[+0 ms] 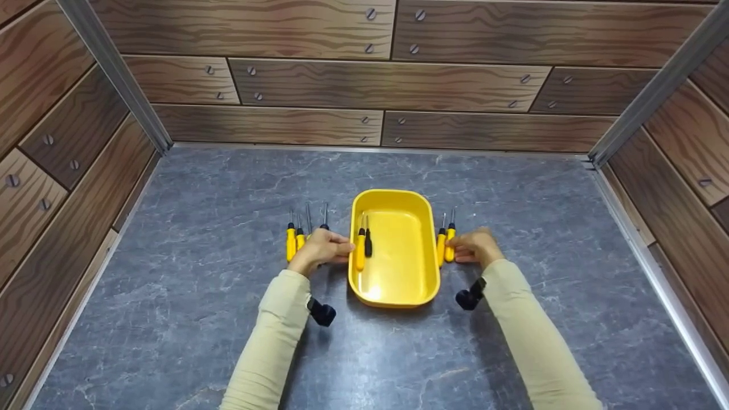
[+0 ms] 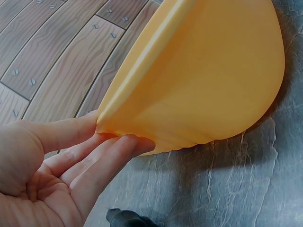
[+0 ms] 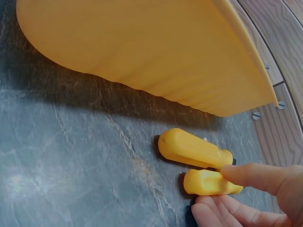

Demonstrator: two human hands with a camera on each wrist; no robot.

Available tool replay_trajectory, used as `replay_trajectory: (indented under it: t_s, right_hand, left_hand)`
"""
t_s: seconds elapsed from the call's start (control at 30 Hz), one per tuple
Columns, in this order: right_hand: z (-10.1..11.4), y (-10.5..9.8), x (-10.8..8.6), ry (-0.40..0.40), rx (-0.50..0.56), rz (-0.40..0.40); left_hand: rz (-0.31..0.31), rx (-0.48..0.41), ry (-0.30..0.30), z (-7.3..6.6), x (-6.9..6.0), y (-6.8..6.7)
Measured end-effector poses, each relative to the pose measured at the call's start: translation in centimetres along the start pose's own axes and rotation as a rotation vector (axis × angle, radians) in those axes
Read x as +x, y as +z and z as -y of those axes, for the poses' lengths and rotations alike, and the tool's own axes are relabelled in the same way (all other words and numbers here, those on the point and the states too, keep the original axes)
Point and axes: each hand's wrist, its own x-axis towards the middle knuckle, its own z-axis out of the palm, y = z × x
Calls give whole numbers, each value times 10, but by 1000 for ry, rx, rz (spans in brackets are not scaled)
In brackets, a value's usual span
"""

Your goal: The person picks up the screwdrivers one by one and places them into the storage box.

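A yellow tray (image 1: 398, 250) stands mid-table, holding a yellow-handled screwdriver (image 1: 360, 250) and a small black one (image 1: 368, 244) along its left side. The left hand (image 1: 323, 248) pinches the tray's left rim; the left wrist view shows thumb above and fingers under the rim (image 2: 147, 61). Right of the tray lie two yellow screwdrivers; the right hand (image 1: 476, 247) has thumb and fingers around the handle of the outer screwdriver (image 1: 450, 244). In the right wrist view that handle (image 3: 206, 182) lies beside the inner screwdriver (image 3: 191, 147), with the right hand (image 3: 255, 194) at it.
Several screwdrivers (image 1: 291, 242) lie left of the tray, partly behind the left hand. Wood-patterned walls (image 1: 387, 85) enclose the grey marbled table (image 1: 228, 319) at the back and sides. A black wrist camera (image 1: 322, 313) hangs at the left sleeve, another (image 1: 470, 296) at the right.
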Motion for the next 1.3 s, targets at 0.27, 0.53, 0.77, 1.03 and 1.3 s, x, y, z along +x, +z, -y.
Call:
replay_trajectory:
  t_s: [0.27,0.53,0.77,1.03,1.3]
  right_hand:
    - [-2,-2,-3,-42,6,20]
    - [-2,-1,1,-7,-14,0]
    - [-3,-2,3,6,-47,-37]
    - [-2,-7,-2,-47,-11,4]
    - [1,-9,-3,-25,-13,8]
  left_hand:
    - [17,-31,14,1,1,0]
    - [10,-34,-5,2,3,-1]
    - [15,-38,-4,1,2,-1]
    - [7,-30,-26,-1,3,0]
    - [6,-31,-9,1,2,0]
